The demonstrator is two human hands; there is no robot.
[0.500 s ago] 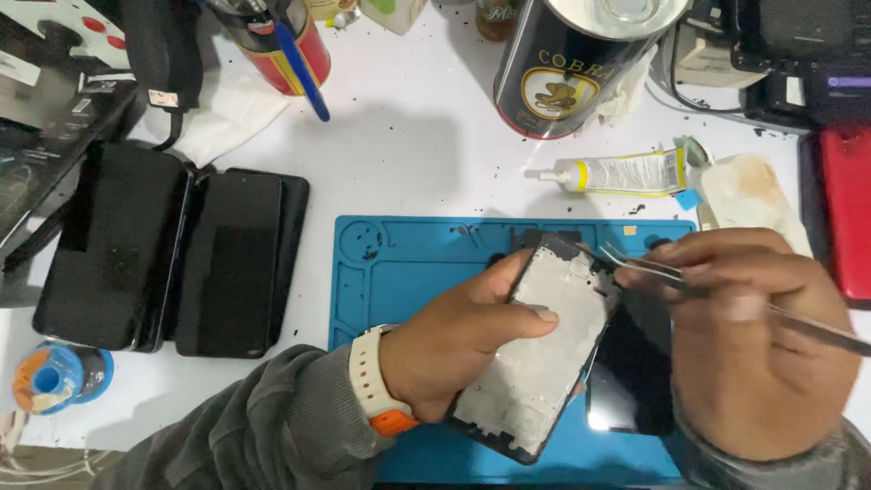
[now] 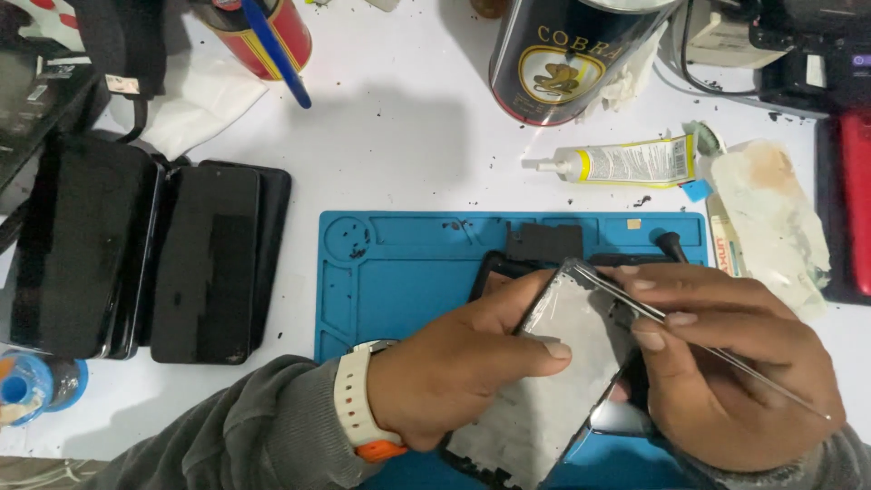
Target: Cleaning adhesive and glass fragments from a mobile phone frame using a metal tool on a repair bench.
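Both hands are working low in the frame: the left hand (image 2: 454, 372) is clamping the phone panel (image 2: 553, 381) tilted over the blue mat (image 2: 399, 263), steadying it, while the right hand (image 2: 726, 363) is pinching tweezers (image 2: 689, 336) at its upper edge.

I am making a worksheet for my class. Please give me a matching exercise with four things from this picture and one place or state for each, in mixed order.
Things:
1. thin metal tweezers
2. flat silver-backed phone screen panel
3. white glue tube with yellow label
4. stack of black phones

Places or states:
A. lying on the white table above the blue work mat
B. pinched in the right hand
C. left of the mat
D. held tilted by the left hand

Pairs: 1-B, 2-D, 3-A, 4-C
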